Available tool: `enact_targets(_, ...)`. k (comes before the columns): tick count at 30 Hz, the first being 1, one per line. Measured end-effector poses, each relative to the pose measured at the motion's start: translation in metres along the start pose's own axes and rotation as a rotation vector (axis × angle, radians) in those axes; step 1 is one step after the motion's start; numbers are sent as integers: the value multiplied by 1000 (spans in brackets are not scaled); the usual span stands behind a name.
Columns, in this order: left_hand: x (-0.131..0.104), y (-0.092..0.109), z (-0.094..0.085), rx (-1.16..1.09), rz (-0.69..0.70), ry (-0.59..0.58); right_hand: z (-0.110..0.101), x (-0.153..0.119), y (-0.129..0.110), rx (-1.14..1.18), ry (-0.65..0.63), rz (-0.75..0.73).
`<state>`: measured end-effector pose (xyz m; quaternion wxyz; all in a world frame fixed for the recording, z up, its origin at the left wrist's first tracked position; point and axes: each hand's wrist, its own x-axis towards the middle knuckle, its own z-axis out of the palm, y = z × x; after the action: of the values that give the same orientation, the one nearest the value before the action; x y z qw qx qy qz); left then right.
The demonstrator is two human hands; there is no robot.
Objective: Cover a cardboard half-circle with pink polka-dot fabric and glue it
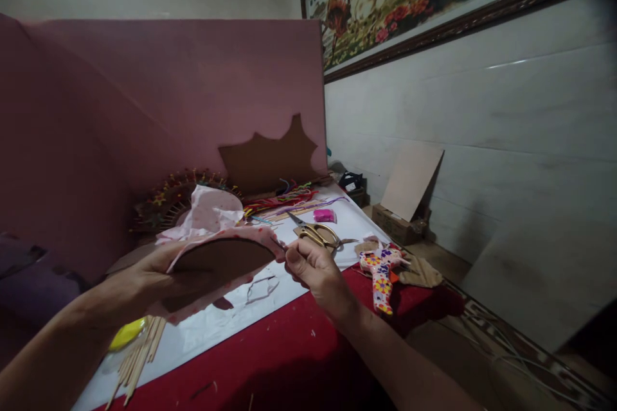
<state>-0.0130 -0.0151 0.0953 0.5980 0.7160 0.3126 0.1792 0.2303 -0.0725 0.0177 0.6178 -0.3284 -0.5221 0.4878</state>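
A rounded brown cardboard piece (226,261) edged with pink spotted fabric (241,232) is held up above the table. My left hand (157,273) grips its left side, thumb and fingers on either face. At the right end of the piece, my right hand (311,264) pinches the edge of the fabric, or something small there that I cannot make out. Gold-handled scissors (315,231) lie just beyond my right hand, partly hidden by it. Crumpled pale fabric (212,209) is heaped behind the cardboard.
A flower-patterned figure (382,279) rests at the table's right edge. Wooden sticks (139,353) and a yellow item (126,334) are at the front left. A pink packet (324,215) and coloured strands (289,196) lie farther back, before a cut cardboard shape (270,157).
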Motion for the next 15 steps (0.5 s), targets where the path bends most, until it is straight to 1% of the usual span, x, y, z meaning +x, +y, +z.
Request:
enact_targets(2,5,-1,-5,-74,-31,-25,1,4,1,4,21,3)
enact_targets(6,16,4,-13,-103,23,-87,3,13,4,30,65,13)
enact_targets(9,25,5,-16,-137,62,-119,3,20,5,26,78,50)
enact_targets(12,36,-2,-20,-177,89,-129,2,24,5,7,81,84)
enact_targets(15,47,-14,-25,-169,88,-162,-1,27,7,-57,106,74)
